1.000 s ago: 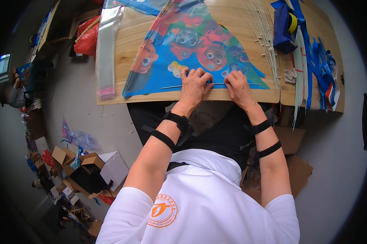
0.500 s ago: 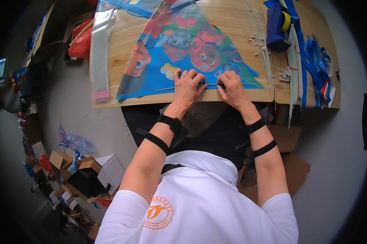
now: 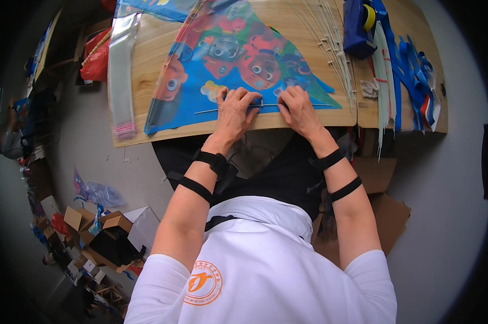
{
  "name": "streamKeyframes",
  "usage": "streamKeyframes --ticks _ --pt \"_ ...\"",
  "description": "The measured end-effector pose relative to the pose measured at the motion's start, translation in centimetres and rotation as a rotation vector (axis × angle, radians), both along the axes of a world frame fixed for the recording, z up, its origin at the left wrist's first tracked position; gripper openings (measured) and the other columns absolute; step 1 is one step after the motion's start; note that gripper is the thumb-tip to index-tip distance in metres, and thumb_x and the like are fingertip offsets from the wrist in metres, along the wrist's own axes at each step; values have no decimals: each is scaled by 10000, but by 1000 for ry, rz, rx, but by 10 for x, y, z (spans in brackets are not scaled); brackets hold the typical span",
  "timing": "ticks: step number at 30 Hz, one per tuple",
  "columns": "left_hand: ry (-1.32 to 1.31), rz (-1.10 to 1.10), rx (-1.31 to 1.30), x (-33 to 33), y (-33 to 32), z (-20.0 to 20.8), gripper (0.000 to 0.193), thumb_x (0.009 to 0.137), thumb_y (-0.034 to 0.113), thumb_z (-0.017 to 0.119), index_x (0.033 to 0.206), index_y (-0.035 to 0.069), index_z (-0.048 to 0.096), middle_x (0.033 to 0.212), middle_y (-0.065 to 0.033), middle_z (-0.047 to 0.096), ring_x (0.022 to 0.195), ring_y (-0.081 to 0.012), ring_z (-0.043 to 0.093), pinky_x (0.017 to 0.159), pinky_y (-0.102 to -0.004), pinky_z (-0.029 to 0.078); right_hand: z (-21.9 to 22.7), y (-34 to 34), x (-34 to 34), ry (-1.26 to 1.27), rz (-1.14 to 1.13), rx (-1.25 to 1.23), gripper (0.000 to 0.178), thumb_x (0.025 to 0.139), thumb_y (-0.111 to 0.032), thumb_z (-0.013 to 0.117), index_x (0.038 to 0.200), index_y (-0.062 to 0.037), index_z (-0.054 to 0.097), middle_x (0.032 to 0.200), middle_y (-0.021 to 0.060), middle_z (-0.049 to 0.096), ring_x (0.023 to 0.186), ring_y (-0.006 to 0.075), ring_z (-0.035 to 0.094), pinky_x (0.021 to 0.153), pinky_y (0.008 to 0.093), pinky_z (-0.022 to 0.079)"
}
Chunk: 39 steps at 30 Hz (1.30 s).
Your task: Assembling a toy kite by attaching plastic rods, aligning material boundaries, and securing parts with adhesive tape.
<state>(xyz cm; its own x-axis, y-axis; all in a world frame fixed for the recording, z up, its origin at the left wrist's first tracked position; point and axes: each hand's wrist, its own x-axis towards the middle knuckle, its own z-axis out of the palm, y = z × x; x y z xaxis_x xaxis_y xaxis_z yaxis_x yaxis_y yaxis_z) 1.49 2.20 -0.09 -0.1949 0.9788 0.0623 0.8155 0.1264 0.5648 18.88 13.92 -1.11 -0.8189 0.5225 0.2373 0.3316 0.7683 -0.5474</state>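
A triangular kite (image 3: 222, 70), blue with printed cartoon faces, lies on the table with its wide edge toward me. A thin rod (image 3: 271, 104) runs across it near that edge, with a small dark fitting (image 3: 261, 102) around its middle. My left hand (image 3: 234, 112) is closed on the rod just left of the fitting, thumb and fingers pinching. To the right of the fitting, my right hand (image 3: 299, 112) pinches the rod too, fingers bent. Both hands rest over the kite's lower edge. The exact fingertip contact is partly hidden.
Several thin rods (image 3: 327, 46) lie right of the kite. Beyond them are a blue tape dispenser (image 3: 359, 32), a pale rod bundle (image 3: 383, 81) and blue ribbons (image 3: 411, 75). Clear plastic sleeves (image 3: 124, 75) line the table's left side. Cardboard boxes (image 3: 114, 232) stand on the floor.
The whole view has shifted slightly, so the table and kite appear a little further left and up. Both hands stay at the rod, and the fingers of my right hand have shifted slightly.
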Motion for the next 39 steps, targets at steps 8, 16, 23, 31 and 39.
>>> streamKeyframes --ticks 8,16,23,31,39 --pt "21 -12 -10 1 -1 -1 268 820 109 677 1072 197 641 922 -7 561 962 -201 545 1043 -474 241 1 0 1 -24 -3 -9 146 743 -8 652 840 -53 553 861 96 525 853 295 514 765 390 407" --pt "26 -20 -1 1 -1 -1 233 822 107 672 1037 194 651 934 -9 563 956 -207 539 1042 -477 239 0 0 1 -17 1 -15 132 733 -25 636 814 -77 544 839 79 517 871 288 507 751 403 396" --pt "34 -14 12 2 -1 -1 237 822 106 672 1039 198 651 929 -6 561 951 -206 540 1039 -473 241 1 0 0 -23 -3 -8 147 733 -8 650 835 -56 556 854 93 533 862 293 510 774 392 408" --pt "31 -21 24 4 2 -2 262 814 88 677 1049 200 648 917 -4 556 956 -199 546 1036 -467 238 3 1 3 -29 -18 13 123 736 -41 634 816 -79 548 850 83 524 866 286 514 759 397 396" --pt "2 -25 9 1 0 2 300 813 77 672 1081 207 642 899 1 545 965 -188 553 1029 -447 234 2 -2 0 -32 -18 -31 120 739 -54 633 824 -78 553 851 84 529 874 283 514 766 403 391"
